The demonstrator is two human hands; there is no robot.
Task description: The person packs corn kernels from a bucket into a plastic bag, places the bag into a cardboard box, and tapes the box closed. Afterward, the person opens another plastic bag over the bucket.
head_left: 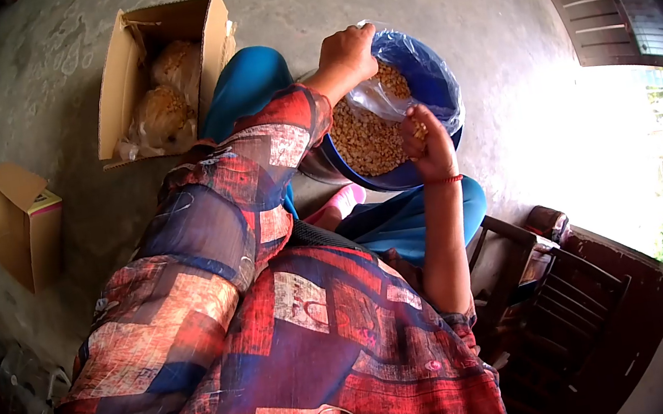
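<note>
A round blue tub [395,178] stands on the floor between my knees, heaped with small golden-brown kernel-like pieces [366,141] whose exact kind I cannot tell. A clear plastic bag [385,104] lies over part of the pieces and reaches up to the tub's far rim. My left hand [347,54] is closed at that rim, pinching the bag's edge. Above the near right side of the tub, my right hand [432,146] has its fingers curled around a few of the pieces, which show between thumb and fingers. A red band circles the right wrist.
An open cardboard box [112,111] on the left holds clear bags of similar pieces [159,117]. Farther left stands a smaller open carton [12,226]. A dark wooden chair [568,292] is at the lower right, near a bright doorway [594,145].
</note>
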